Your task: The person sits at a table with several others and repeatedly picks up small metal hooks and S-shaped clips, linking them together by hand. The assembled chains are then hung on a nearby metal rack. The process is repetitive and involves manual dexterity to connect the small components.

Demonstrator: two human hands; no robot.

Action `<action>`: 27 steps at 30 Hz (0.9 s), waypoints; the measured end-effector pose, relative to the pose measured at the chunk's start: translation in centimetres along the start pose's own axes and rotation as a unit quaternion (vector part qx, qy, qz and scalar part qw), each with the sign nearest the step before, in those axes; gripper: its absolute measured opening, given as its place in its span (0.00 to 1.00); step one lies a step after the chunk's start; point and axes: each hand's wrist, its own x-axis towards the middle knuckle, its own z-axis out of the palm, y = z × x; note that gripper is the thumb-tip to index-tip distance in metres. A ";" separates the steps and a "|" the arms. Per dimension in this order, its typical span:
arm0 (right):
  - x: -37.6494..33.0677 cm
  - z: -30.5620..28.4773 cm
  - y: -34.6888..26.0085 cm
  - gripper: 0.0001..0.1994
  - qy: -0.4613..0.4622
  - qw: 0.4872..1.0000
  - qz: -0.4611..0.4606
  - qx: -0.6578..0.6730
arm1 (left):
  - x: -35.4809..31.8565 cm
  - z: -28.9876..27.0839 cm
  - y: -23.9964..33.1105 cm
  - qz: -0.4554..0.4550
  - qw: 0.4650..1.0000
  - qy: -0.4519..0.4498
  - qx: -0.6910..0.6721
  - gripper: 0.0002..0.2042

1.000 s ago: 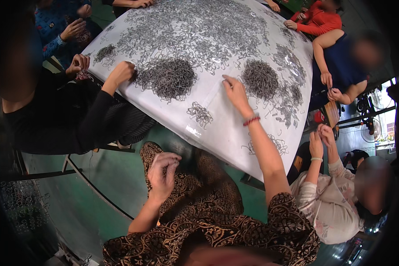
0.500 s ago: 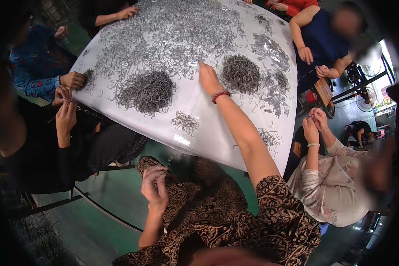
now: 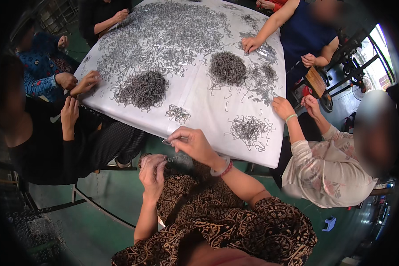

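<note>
I am pinching a small bent grey metal wire clip (image 3: pixel 167 142) between the closed fingertips of my right hand (image 3: pixel 194 145), just off the near edge of the white-covered table (image 3: pixel 199 95) at the centre of the frame. My left hand (image 3: pixel 152 170) is curling closed below it, lower centre, around something I cannot make out. The clip is looking light, stiff, springy and a little slippery, likely to snag in the loose grey heaps, so I am judging its straight shank the best hold.
</note>
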 end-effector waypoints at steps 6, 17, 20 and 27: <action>-3.5 3.5 -2.5 0.14 0.063 0.984 -0.145 -0.086 | -0.3 0.9 0.8 0.005 1.000 0.017 0.023 0.05; -4.0 3.6 -1.2 0.13 0.078 0.981 -0.067 0.167 | -2.1 1.5 -0.6 -0.095 0.979 0.145 -0.110 0.11; -4.0 3.2 -0.8 0.09 0.071 0.984 -0.057 0.156 | 0.4 -0.6 -3.1 -0.141 0.986 0.091 0.018 0.09; -4.6 2.5 -0.3 0.08 0.022 0.991 -0.012 0.132 | 13.9 4.2 -10.8 0.055 0.962 0.040 0.263 0.08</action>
